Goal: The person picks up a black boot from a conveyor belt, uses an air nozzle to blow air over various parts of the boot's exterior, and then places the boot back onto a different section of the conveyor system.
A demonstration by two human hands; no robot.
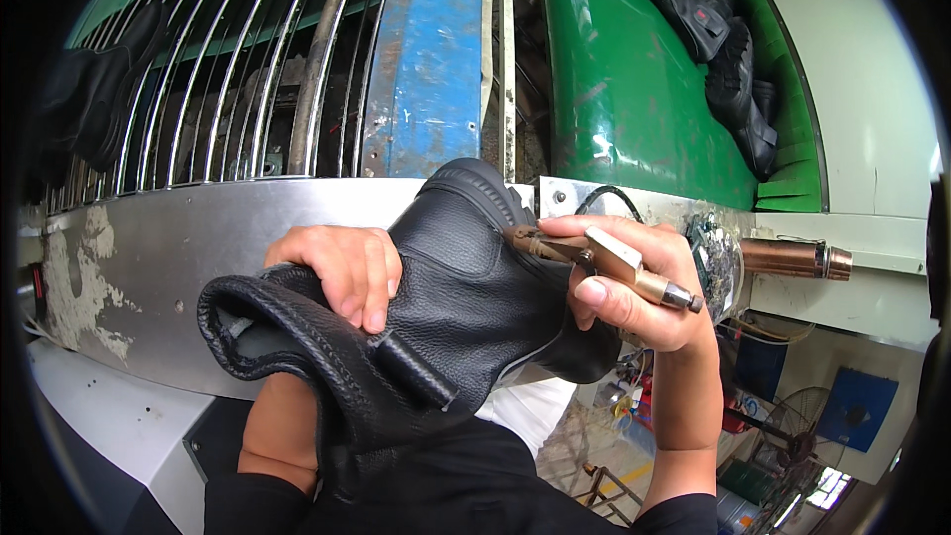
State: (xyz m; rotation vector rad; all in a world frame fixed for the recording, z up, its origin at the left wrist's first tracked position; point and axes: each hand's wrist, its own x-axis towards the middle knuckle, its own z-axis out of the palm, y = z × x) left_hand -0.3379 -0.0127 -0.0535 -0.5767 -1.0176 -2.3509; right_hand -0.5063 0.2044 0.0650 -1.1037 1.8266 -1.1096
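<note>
A black leather boot (466, 282) lies on its side in front of me, its shaft opening toward the lower left and its thick sole at the far side. My left hand (342, 267) is closed round the shaft, fingers over the top edge of the leather. In my right hand (644, 277) is a brass-coloured hand tool (619, 260) with a narrow nose, a pivot screw and a cylindrical end with a dark tip. Its nose is at the seam between the boot's upper and sole; whether it touches cannot be told. The fingers' undersides are hidden.
Beyond the boot runs a metal ledge (228, 267) with peeling patches. Metal rods (233, 59) and a blue panel (426, 59) lie behind it. Several black boots (733, 79) rest on a green surface (624, 69) at the far right. A copper-coloured pipe (792, 259) juts out at right.
</note>
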